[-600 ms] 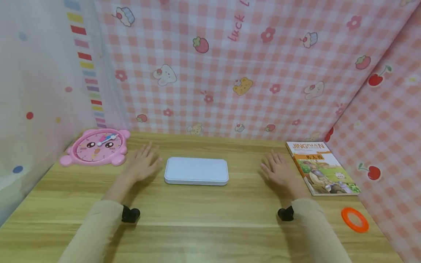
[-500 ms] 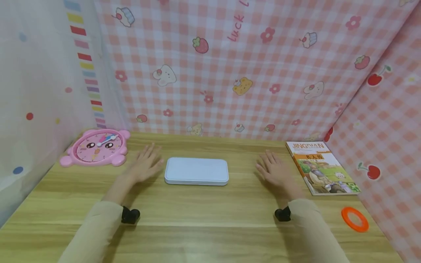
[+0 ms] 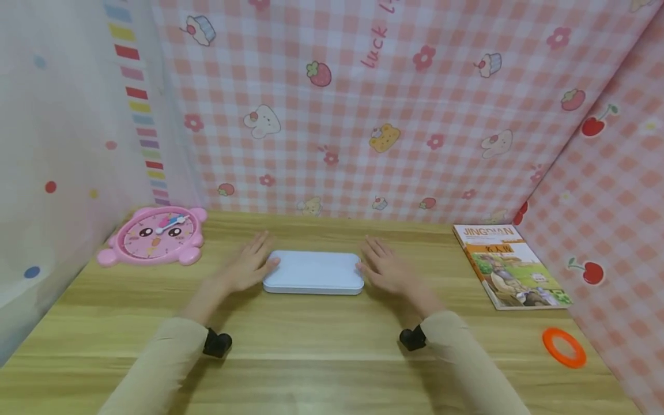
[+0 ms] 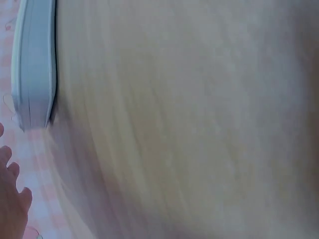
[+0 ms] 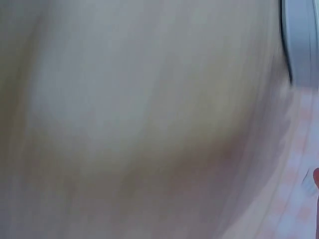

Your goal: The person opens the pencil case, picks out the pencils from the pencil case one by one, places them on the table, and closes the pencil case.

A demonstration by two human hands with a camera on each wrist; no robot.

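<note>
A flat white rectangular case (image 3: 313,272) with rounded corners lies on the wooden table in the head view. My left hand (image 3: 248,268) is at its left end, fingers stretched forward and the thumb over the edge. At the opposite end my right hand (image 3: 386,268) mirrors it, fingers extended and thumb tip at the rim. In the left wrist view the side of the case (image 4: 36,64) appears at the upper left, with the left fingers (image 4: 14,184) below it. The right wrist view shows the case's end (image 5: 301,45) at the top right and only a sliver of a finger.
A pink animal-shaped toy clock (image 3: 158,235) lies at the back left. On the right are a magazine (image 3: 510,268) and an orange ring (image 3: 564,347). Checked cloth (image 3: 342,115) hangs behind the table (image 3: 311,369) and along its right side.
Both hands have moved inward to the two ends of the white case, the right hand travelling farther. The case stays in place on the table.
</note>
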